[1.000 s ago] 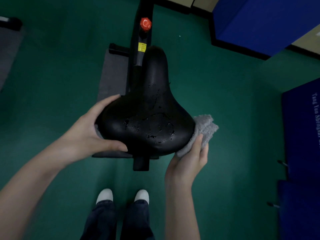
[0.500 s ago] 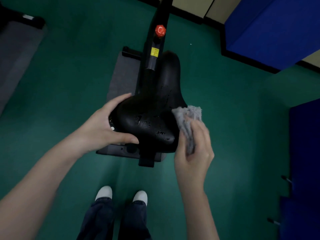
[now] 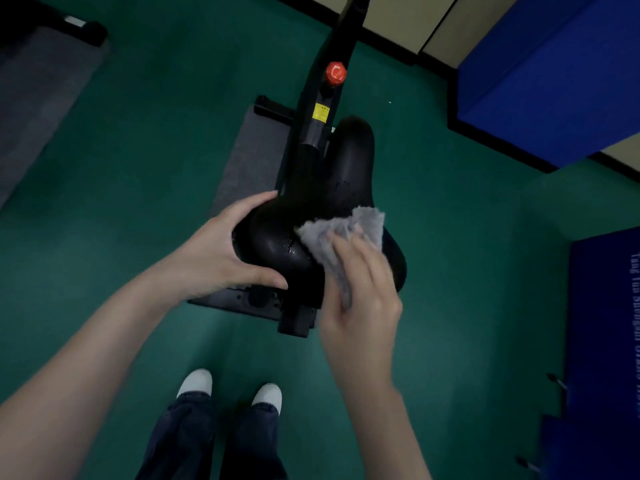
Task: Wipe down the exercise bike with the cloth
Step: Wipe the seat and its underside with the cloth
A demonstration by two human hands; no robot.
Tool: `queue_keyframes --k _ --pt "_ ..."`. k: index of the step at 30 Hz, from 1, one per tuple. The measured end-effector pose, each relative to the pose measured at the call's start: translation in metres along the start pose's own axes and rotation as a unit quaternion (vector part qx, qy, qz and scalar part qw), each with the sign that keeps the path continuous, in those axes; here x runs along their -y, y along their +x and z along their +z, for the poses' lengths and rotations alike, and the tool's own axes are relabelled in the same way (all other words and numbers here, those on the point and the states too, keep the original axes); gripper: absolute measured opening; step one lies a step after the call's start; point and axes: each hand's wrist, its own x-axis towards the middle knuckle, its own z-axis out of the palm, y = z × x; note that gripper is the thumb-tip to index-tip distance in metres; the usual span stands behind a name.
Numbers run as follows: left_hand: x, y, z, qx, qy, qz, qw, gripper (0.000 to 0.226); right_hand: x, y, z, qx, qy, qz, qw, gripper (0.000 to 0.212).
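Observation:
The exercise bike's black saddle (image 3: 349, 161) fills the middle of the head view, with water drops on its wide rear part. My left hand (image 3: 221, 251) grips the saddle's left rear edge, thumb underneath. My right hand (image 3: 360, 292) holds the grey cloth (image 3: 346, 230) and presses it onto the top of the saddle's right rear half. The bike's black frame post (image 3: 332, 39) with a red knob (image 3: 335, 73) and a yellow label (image 3: 320, 111) rises beyond the saddle.
The bike stands on a grey mat (image 3: 249, 157) on green floor. Blue padded mats (image 3: 540, 64) lean at the upper right and another blue mat (image 3: 602, 341) at the right edge. Another grey mat (image 3: 38, 98) lies at upper left. My white shoes (image 3: 197, 382) are below the saddle.
My right hand has brought the cloth from the saddle's right rear edge up and left onto its top surface. The view has pulled back a little. My left hand keeps its grip.

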Motion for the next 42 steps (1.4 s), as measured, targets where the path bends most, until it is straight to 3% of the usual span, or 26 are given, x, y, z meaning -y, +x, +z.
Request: queue_keyframes --k 3,9,14,16,19,23,25,32,34,38,42 --pt "0.0 0.0 0.0 0.006 0.004 0.002 1.0 0.111 -0.026 -0.012 -0.02 0.033 0.052 -0.041 0.997 0.039" --pt "0.0 0.0 -0.001 0.012 -0.001 -0.002 1.0 0.111 -0.014 0.025 -0.004 -0.064 0.079 0.156 0.982 0.027" --pt "0.001 -0.001 0.0 0.008 0.004 -0.005 1.0 0.113 0.001 0.019 0.001 -0.002 0.015 0.054 0.998 0.03" --pt "0.001 -0.001 0.0 0.007 0.002 -0.006 1.0 0.114 -0.006 0.019 -0.006 -0.016 0.004 0.057 0.998 0.026" --pt "0.003 -0.001 0.0 0.008 0.0 -0.003 1.0 0.115 -0.007 0.031 -0.007 -0.051 0.009 0.127 0.991 0.023" --pt "0.003 -0.001 0.0 0.004 -0.006 -0.008 1.0 0.116 0.003 0.07 0.007 -0.103 0.077 0.27 0.954 0.027" --pt "0.002 -0.001 0.0 0.002 -0.009 -0.004 1.0 0.117 0.012 0.081 0.019 -0.097 0.074 0.255 0.959 0.028" --pt "0.002 0.0 0.001 0.009 0.004 0.028 1.0 0.114 0.006 0.035 0.0 0.012 0.012 0.04 0.999 0.031" --pt "0.002 0.0 0.001 0.012 0.004 0.032 0.999 0.114 -0.001 0.039 -0.004 -0.017 0.007 0.066 0.998 0.031" --pt "0.005 0.001 0.0 0.017 0.01 0.031 0.999 0.119 0.005 0.073 0.012 -0.128 0.081 0.256 0.955 0.027" --pt "0.006 0.002 -0.001 0.019 0.012 0.035 0.999 0.119 0.02 0.086 0.03 -0.088 0.024 0.178 0.98 0.028"
